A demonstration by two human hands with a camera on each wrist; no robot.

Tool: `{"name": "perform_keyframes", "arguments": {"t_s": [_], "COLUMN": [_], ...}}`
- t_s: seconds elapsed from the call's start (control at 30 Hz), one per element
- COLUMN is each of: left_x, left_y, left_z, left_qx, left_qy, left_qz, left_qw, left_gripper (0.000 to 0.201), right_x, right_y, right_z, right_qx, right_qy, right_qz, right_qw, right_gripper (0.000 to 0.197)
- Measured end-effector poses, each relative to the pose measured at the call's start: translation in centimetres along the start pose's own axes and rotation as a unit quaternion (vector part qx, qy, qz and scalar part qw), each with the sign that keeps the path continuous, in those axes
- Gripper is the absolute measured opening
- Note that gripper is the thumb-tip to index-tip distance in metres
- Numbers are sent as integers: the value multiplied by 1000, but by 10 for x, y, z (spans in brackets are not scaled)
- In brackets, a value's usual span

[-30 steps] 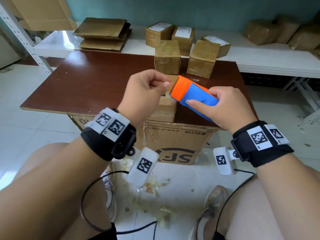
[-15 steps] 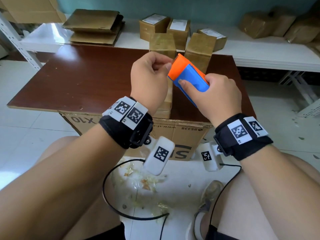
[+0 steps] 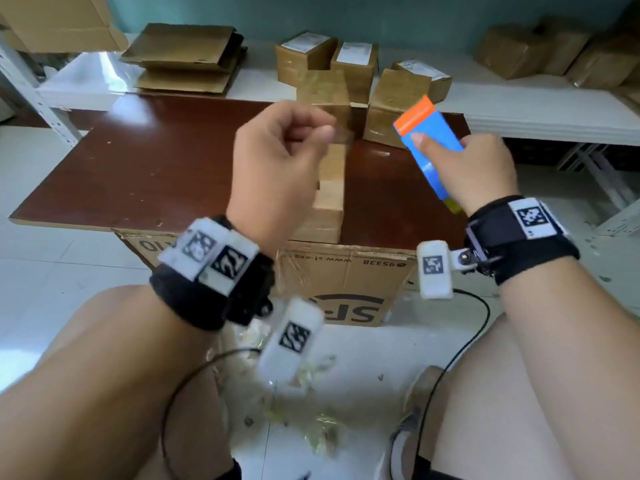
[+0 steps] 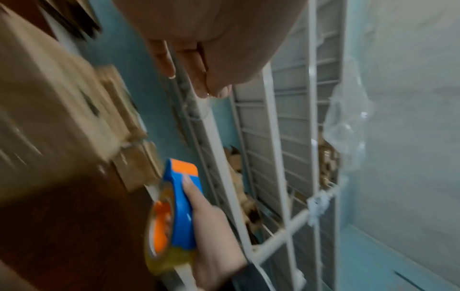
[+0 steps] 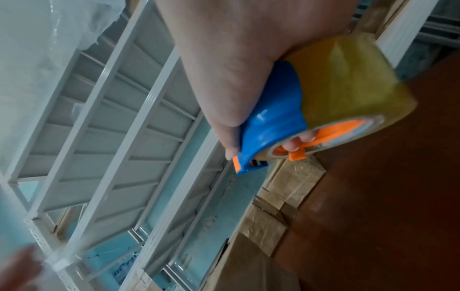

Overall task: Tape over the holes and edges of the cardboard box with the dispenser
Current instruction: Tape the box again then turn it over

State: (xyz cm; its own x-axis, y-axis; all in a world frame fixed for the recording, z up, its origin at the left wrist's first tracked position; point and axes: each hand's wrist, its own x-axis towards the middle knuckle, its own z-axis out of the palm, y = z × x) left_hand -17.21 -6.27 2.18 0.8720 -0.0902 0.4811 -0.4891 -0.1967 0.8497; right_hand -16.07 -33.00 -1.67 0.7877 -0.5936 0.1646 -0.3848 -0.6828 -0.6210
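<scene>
Dispenser (image 3: 427, 140) sat in my right hand (image 3: 474, 174), raised above the right half of the bench (image 3: 145, 161), orange nose pointing up and far. It read as light, rigid plastic, so I judged the blue shell the right place to hold it: thumb across the top, fingers through the core of the tape roll (image 5: 348, 82). Right wrist view showed exactly that, fingertips (image 5: 302, 140) hooked inside the orange hub, palm wrapped on the blue body. Grip was closed firm around it.

Roll looked glossy and yellowish-clear. I expected the film to be thin, sticky and prone to folding on itself, so I'd have kept it taut between both hands.

Left hand (image 3: 277, 161) was up level with the dispenser and well apart from it, thumb and forefinger pinched together, other fingers curled. Head view showed a faint clear strip of tape (image 3: 341, 135) at the pinch, blurred. I took it as the free tape end, but couldn't trace the strip all the way to the roll.

Cardboard box (image 3: 329, 199) to be taped stood on the near edge of the bench, below and between the hands, touched by neither. Probably light, stiff enough to press tape on, corners soft.

More wrapped boxes (image 3: 391, 109) stood at the far edge.
</scene>
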Motion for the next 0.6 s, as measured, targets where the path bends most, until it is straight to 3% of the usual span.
{"name": "perform_keyframes", "arguments": {"t_s": [0.17,0.3,0.4,0.5,0.6], "left_x": [47,53,48,46,40], "left_y": [-39,-57,-58,-53,-48], "left_z": [-27,-26,-19,-17,-18], "left_qx": [-84,-159,-216,-232,-237], "left_qy": [60,28,17,4,-46], "left_qz": [-194,-371,-413,-435,-463], "left_qw": [976,914,885,870,853], "left_gripper": [10,15,16,18,25], "right_x": [-9,-20,-29,-41,-56], "right_y": [3,-11,-21,-35,-48], "right_z": [24,38,42,37,36], "right_qx": [-37,-115,-83,1,91], "right_qy": [-92,-142,-116,-50,-119], "right_qz": [-18,-78,-80,-136,-148], "right_qw": [995,980,987,989,978], "right_gripper": [63,53,54,39,39]}}
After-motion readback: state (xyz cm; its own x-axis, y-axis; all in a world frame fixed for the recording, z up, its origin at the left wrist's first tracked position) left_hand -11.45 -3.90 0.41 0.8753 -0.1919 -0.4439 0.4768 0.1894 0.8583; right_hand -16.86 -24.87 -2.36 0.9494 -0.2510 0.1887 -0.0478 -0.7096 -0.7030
